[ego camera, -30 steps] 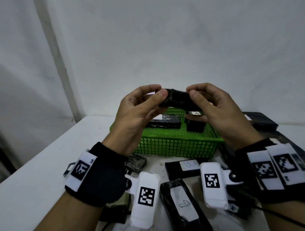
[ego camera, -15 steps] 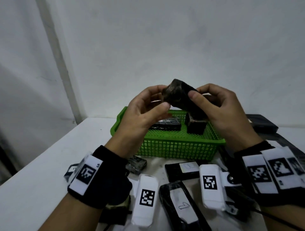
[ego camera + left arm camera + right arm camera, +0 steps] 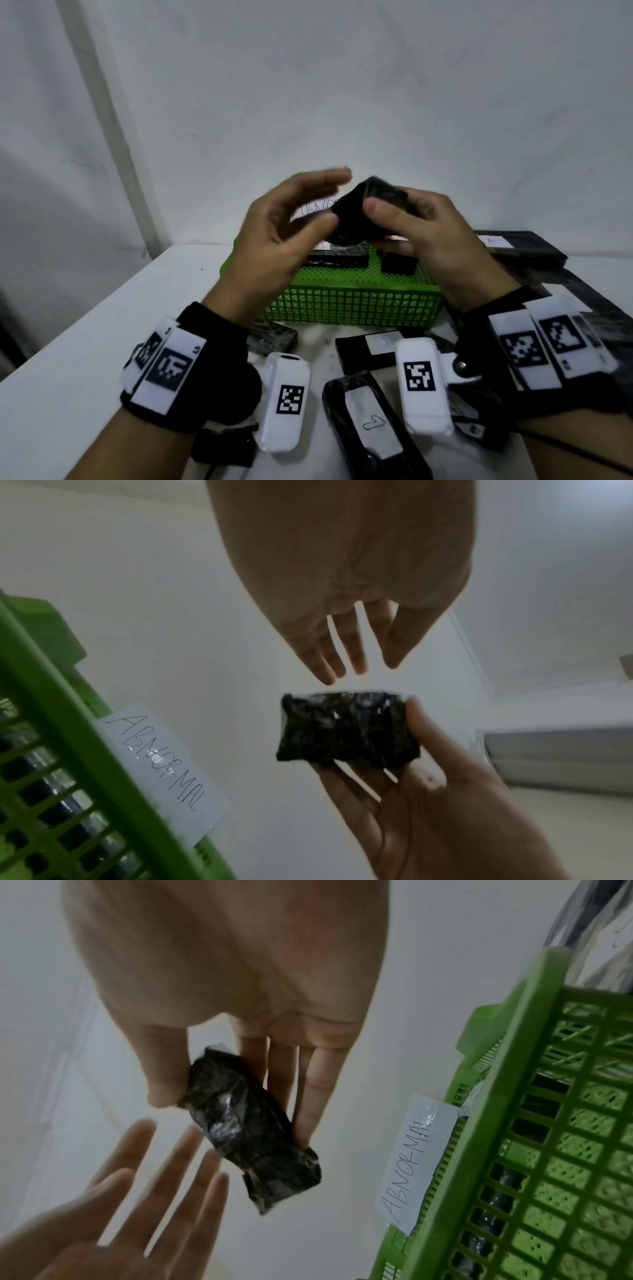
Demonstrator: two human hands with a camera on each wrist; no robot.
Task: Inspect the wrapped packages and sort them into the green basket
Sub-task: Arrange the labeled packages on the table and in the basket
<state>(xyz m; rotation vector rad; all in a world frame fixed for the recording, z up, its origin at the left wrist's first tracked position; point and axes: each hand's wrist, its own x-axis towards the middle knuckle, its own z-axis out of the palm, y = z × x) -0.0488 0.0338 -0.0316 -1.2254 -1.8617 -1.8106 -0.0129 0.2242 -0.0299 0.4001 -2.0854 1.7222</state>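
Note:
A small package (image 3: 359,212) in wrinkled black wrap is held up above the green basket (image 3: 352,305). My right hand (image 3: 387,205) pinches it between thumb and fingers; in the right wrist view the package (image 3: 246,1129) hangs tilted from that grip. My left hand (image 3: 334,197) is just left of it, fingers straight and spread, touching nothing. The left wrist view shows a gap between my left hand (image 3: 363,658) and the package (image 3: 346,731). Two black packages (image 3: 337,258) lie in the basket.
A paper label reading ABNORMAL (image 3: 161,761) is taped to the basket's far rim. More black packages lie on the white table: one with a white tag (image 3: 368,346), one marked 1 (image 3: 370,421), a small one (image 3: 274,337), and flat ones at the back right (image 3: 520,248). A wall stands close behind.
Both hands held the package level a second ago. It has since been tipped up on end, and my left hand has let go and opened beside it.

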